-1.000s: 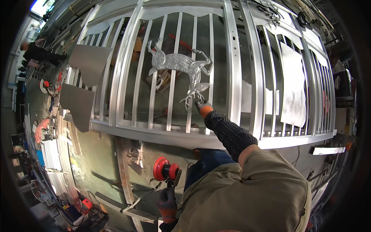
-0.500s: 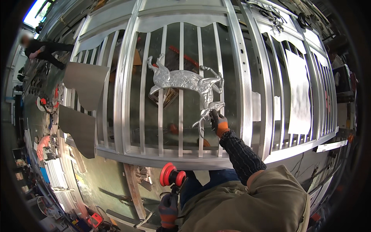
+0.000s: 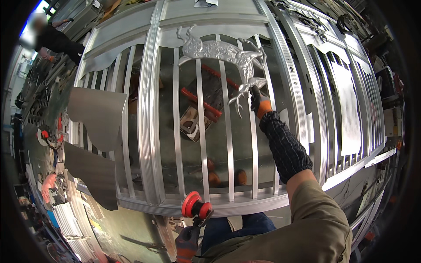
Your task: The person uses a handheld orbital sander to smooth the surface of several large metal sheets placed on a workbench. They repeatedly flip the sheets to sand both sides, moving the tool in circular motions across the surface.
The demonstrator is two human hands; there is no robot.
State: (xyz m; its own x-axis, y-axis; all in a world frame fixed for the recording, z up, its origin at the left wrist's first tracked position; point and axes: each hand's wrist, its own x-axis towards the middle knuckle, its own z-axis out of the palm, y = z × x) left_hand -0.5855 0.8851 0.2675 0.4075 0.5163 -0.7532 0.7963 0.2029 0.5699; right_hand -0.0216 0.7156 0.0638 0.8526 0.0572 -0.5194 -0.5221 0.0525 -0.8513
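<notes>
My right hand point(image 3: 260, 102), in a dark glove with an orange cuff, is closed on the head of a silver metal deer figure point(image 3: 219, 51). The deer lies over the upright bars of an aluminium gate frame point(image 3: 149, 105), its legs pointing away from me and its antlers toward me. Low in the view, my gloved left hand point(image 3: 187, 240) is wrapped round the handle of a red and black round-pad sander point(image 3: 192, 204). The sander's pad is beside the frame's near rail; I cannot tell whether they touch.
Grey sheet pieces point(image 3: 98, 107) with curved edges lie on the frame's left side. A white panel point(image 3: 345, 109) is on the right. Below the bars sit a red-edged rack point(image 3: 210, 90) and an open box point(image 3: 193, 122). Another person point(image 3: 57, 41) stands far left.
My right hand has pushed the deer farther away, up to the wavy sheet at the frame's far part. My left hand keeps the sander low, close to the near rail.
</notes>
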